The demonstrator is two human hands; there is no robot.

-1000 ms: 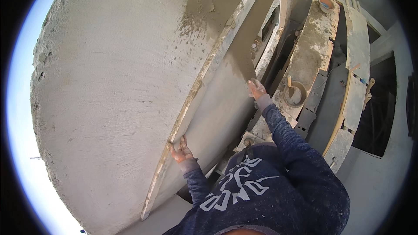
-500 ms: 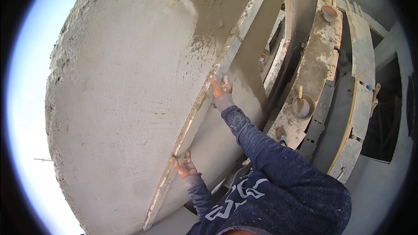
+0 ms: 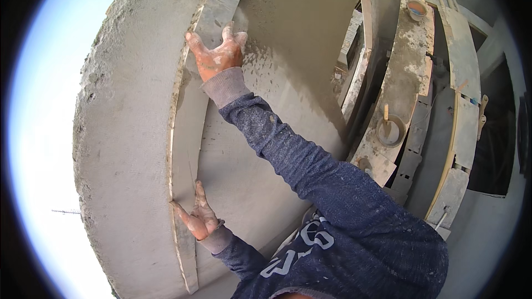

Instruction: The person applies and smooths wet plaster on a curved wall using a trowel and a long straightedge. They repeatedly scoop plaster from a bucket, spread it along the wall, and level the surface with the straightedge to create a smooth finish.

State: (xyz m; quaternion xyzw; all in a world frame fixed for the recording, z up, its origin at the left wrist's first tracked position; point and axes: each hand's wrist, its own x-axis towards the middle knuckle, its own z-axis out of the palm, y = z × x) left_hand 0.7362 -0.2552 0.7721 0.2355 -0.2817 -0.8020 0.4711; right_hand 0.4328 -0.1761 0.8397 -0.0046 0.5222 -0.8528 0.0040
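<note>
Against the rendered wall (image 3: 119, 149) rests a long pale straightedge (image 3: 183, 133), spattered with mortar, running almost upright through the view. My right hand (image 3: 216, 52) grips it high up, fingers and thumb hooked on its two long sides. Lower down, my left hand (image 3: 197, 216) also holds the straightedge, with thumb and fingers at its long sides. Darker, wet-looking plaster (image 3: 293, 27) covers the upper right part of the wall; paler, smoother render lies below it.
Mortar-stained scaffold planks (image 3: 407, 77) run at the right, bearing a bucket with a tool in it (image 3: 394, 133) and a small bowl (image 3: 417, 11). Further right are a second plank row (image 3: 465, 127) and a dark opening (image 3: 487, 160). Sky shows past the wall's rough left edge.
The straightedge has swung leftward from a slant to nearly upright, with both hands on it. My right hand has moved up and to the left, and my left hand leftward.
</note>
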